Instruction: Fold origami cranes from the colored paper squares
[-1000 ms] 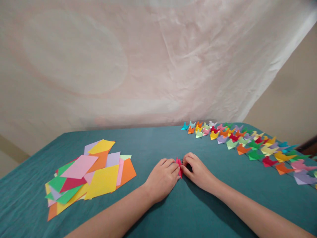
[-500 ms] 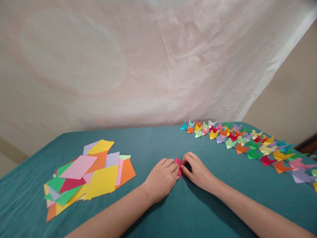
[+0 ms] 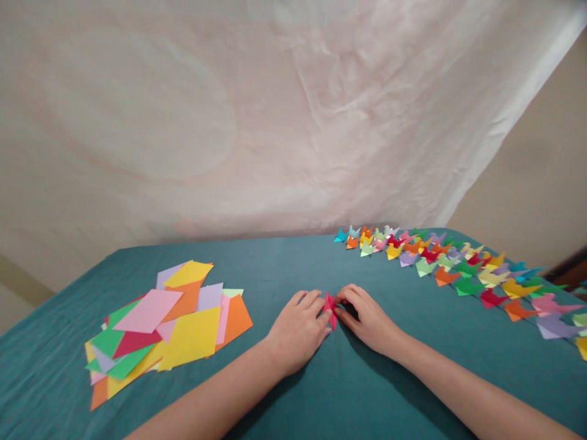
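Note:
A small folded red paper (image 3: 330, 307) sits on the teal tablecloth (image 3: 293, 391) between my two hands. My left hand (image 3: 298, 333) lies knuckles up with its fingertips pinched on the paper's left side. My right hand (image 3: 367, 318) meets it from the right, fingers curled and pinching the same piece. Most of the paper is hidden by my fingers.
A loose pile of coloured paper squares (image 3: 165, 324) lies at the left. Rows of several folded paper birds (image 3: 458, 269) run along the right side toward the table's edge. A pale wrinkled cloth (image 3: 275, 122) hangs behind the table.
Both hands stay pinched on the red paper with only slight finger shifts. The view has drifted a little, nothing else has moved.

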Demonstrator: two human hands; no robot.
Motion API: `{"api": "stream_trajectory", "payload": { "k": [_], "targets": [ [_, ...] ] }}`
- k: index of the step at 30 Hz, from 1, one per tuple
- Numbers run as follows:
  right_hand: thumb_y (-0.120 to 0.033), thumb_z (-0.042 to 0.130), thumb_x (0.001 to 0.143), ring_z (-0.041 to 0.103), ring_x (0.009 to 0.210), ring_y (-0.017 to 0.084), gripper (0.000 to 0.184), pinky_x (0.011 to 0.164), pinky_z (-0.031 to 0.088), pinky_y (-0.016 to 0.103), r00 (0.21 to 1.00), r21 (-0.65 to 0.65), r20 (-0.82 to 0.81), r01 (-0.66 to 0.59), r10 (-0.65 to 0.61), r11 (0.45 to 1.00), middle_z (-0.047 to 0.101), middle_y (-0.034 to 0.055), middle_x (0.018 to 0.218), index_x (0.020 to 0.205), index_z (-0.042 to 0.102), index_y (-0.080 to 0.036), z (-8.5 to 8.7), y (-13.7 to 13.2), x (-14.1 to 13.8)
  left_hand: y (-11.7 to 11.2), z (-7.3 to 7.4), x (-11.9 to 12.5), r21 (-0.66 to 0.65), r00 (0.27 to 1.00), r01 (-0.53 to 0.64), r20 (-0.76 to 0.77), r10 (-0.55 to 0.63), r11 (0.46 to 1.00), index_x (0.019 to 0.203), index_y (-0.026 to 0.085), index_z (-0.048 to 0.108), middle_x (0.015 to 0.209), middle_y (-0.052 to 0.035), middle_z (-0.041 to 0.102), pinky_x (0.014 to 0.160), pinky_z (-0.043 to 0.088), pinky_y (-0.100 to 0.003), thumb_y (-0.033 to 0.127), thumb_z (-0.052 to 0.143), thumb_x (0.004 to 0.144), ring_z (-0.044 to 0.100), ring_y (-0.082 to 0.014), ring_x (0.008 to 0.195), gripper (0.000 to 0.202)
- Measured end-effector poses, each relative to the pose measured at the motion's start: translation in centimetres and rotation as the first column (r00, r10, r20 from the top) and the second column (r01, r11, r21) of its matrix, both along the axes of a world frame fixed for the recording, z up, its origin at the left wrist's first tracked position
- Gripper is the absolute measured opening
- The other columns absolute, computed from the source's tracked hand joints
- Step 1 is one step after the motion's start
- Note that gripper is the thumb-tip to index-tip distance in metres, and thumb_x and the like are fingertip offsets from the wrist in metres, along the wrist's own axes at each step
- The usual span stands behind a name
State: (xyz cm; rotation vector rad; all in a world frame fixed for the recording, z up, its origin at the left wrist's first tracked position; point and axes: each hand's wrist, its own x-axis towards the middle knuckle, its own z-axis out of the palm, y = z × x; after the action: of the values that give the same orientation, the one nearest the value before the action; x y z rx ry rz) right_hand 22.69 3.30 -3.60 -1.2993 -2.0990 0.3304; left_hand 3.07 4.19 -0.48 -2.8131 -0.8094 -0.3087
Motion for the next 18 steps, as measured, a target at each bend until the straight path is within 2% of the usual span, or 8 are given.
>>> {"api": "stream_trajectory", "payload": {
  "k": [3, 6, 9, 13, 18],
  "targets": [
    [-0.010, 0.043, 0.086, 0.054, 0.087, 0.018, 0.024, 0.078, 0.046, 0.033, 0.996, 0.069, 0.070, -0.067, 0.062, 0.995, 0.059, 0.0072, 0.095, 0.101, 0.058, -0.020, 0.1, -0.5, 0.6, -0.1, 0.0, 0.0, 0.000, 1.000, -0.008, 0.004, 0.008, 1.000, 0.110, 0.017, 0.056, 0.114, -0.0101, 0.056, 0.097, 0.031, -0.040, 0.033, 0.052, 0.087, 0.043, -0.0257, 0.116, 0.029],
    [-0.006, 0.041, 0.085, 0.054, 0.090, 0.018, 0.034, 0.079, 0.046, 0.033, 0.969, 0.139, 0.236, -0.113, 0.078, 0.984, 0.061, 0.0070, 0.100, 0.108, 0.060, -0.021, 0.3, -1.2, 0.9, -0.1, 0.0, 0.0, 0.000, 1.000, -0.017, -0.004, 0.017, 1.000, 0.111, 0.017, 0.056, 0.115, -0.0102, 0.055, 0.098, 0.030, -0.040, 0.034, 0.051, 0.087, 0.043, -0.0249, 0.117, 0.030],
    [-0.007, 0.044, 0.085, 0.054, 0.092, 0.020, 0.032, 0.081, 0.046, 0.035, 0.924, 0.192, 0.380, -0.132, 0.051, 0.973, 0.062, 0.0081, 0.102, 0.109, 0.061, -0.019, 0.3, -1.6, 0.8, -0.2, 0.1, 0.0, 0.003, 1.000, -0.018, -0.014, 0.018, 1.000, 0.112, 0.017, 0.056, 0.116, -0.0102, 0.055, 0.098, 0.029, -0.040, 0.034, 0.050, 0.088, 0.043, -0.0244, 0.117, 0.030],
    [-0.010, 0.048, 0.085, 0.054, 0.094, 0.020, 0.028, 0.081, 0.047, 0.034, 0.886, 0.224, 0.464, -0.139, 0.020, 0.965, 0.062, 0.0098, 0.103, 0.108, 0.063, -0.018, 0.2, -1.8, 0.4, -0.2, 0.2, -0.1, 0.002, 1.000, -0.027, -0.015, 0.027, 1.000, 0.114, 0.019, 0.055, 0.116, -0.0100, 0.055, 0.098, 0.030, -0.040, 0.034, 0.050, 0.088, 0.043, -0.0246, 0.117, 0.031],
    [-0.010, 0.054, 0.082, 0.054, 0.094, 0.022, 0.027, 0.081, 0.047, 0.035, 0.833, 0.182, 0.553, -0.121, 0.000, 0.976, 0.062, 0.0113, 0.102, 0.106, 0.064, -0.015, 1.0, -2.0, -0.1, -0.2, 0.3, -0.1, 0.002, 0.999, -0.039, -0.016, 0.039, 0.999, 0.114, 0.020, 0.056, 0.112, -0.0095, 0.056, 0.099, 0.029, -0.040, 0.035, 0.050, 0.088, 0.043, -0.0247, 0.116, 0.031]
  ]
}}
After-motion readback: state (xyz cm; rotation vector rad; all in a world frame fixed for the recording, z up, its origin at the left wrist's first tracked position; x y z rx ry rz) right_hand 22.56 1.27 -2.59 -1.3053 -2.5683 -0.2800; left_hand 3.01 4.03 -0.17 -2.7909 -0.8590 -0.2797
